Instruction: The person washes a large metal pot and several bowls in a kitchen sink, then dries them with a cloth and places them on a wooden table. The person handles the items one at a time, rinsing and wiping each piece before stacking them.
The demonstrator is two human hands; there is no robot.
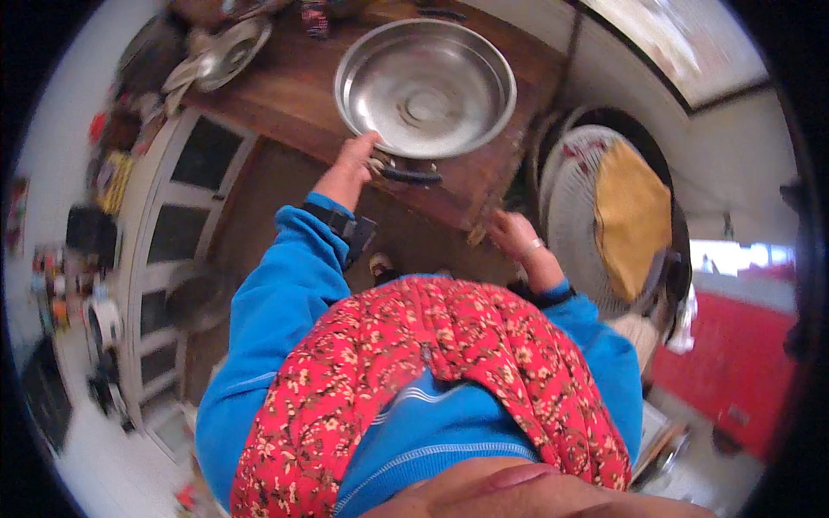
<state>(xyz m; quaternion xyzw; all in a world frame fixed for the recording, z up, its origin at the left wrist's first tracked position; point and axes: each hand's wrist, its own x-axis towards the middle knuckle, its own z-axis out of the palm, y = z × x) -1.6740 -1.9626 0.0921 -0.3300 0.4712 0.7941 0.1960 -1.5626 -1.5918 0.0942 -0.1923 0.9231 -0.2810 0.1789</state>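
Observation:
A wide, round stainless steel pan (447, 120) with a black side handle (409, 175) is on or just above a brown wooden table (298, 110). My left hand (360, 158) grips the near left rim of the pan, beside that handle, with the thumb over the edge. To the right, my right hand (513, 234) hangs near the table's worn corner, away from the pan; its fingers are partly blurred, and whether they hold anything cannot be told.
At the right stands a large dark round vessel with a ribbed pale tray (570, 213) and a folded tan cloth (631, 220) on it. A metal bowl or lid (234, 55) lies at the table's far left. A glass-paned white door or cabinet (150, 213) is at the left.

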